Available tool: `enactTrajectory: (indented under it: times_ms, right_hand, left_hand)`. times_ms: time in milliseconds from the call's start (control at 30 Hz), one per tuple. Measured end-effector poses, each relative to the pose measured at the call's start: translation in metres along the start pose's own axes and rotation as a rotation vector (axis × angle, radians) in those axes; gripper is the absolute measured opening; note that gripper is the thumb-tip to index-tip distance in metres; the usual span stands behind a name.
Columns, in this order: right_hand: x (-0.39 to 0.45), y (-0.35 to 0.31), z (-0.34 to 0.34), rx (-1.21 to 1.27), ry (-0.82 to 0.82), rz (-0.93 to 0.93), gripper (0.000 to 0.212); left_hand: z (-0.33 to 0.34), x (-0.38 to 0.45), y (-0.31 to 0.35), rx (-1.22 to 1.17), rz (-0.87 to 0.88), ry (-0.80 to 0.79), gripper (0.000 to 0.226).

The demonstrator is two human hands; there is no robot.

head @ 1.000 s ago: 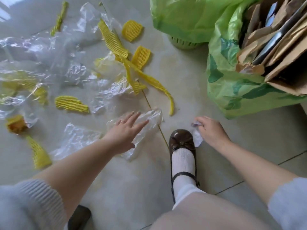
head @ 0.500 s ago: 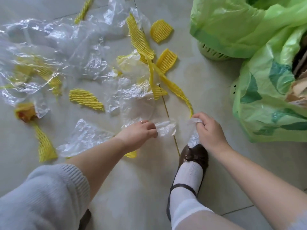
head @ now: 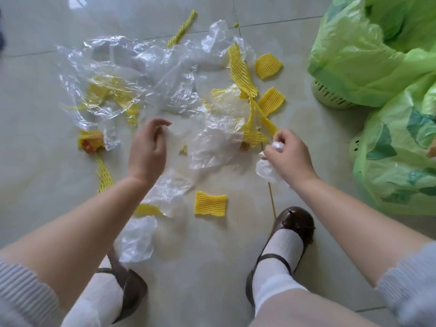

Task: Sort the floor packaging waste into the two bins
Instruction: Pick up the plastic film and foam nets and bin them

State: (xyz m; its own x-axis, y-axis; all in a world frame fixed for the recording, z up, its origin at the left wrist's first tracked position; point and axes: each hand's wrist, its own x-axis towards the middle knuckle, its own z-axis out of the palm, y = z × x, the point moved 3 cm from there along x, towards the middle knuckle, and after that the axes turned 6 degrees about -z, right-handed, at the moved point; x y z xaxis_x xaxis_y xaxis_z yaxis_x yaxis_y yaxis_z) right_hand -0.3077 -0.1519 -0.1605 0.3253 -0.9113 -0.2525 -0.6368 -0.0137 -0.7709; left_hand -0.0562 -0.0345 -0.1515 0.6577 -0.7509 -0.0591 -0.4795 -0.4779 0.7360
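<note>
Clear plastic film and yellow foam net pieces lie scattered over the pale tile floor. My left hand pinches the edge of a clear plastic sheet lifted off the floor in the middle. My right hand is closed on a crumpled wad of clear plastic that hangs below the fist. Two bins lined with green bags stand at the right: a far one and a near one.
A flat yellow foam piece lies just in front of my feet. Another clear plastic piece lies by my left shoe. My right shoe stands near the wad. An orange-yellow scrap sits at the left.
The view has pulled back and shifted. My left hand has lifted a clear sheet upward, exposing a flat yellow foam piece. My right hand has gathered its plastic into a tighter wad.
</note>
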Motion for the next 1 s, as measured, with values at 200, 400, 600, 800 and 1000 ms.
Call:
enactTrajectory:
  times_ms: [200, 400, 600, 800, 1000]
  right_hand:
    - [0.041, -0.028, 0.056, -0.161, -0.221, -0.165, 0.032]
    - [0.069, -0.025, 0.113, -0.664, -0.595, -0.377, 0.049]
    - [0.075, -0.007, 0.133, -0.665, -0.505, -0.476, 0.033]
    - [0.089, -0.014, 0.124, -0.548, -0.294, -0.52, 0.02]
    - [0.078, -0.036, 0.095, -0.312, -0.112, -0.374, 0.037]
  left_hand:
    - [-0.036, -0.002, -0.076, 0.108, -0.268, 0.061, 0.022]
    - [-0.001, -0.049, -0.116, 0.423, 0.132, -0.49, 0.044]
    - [0.022, -0.073, -0.136, 0.768, 0.363, -0.614, 0.066]
    - [0.023, -0.052, -0.134, 0.581, 0.356, -0.377, 0.054]
    - [-0.007, -0.029, -0.118, 0.391, 0.281, -0.29, 0.031]
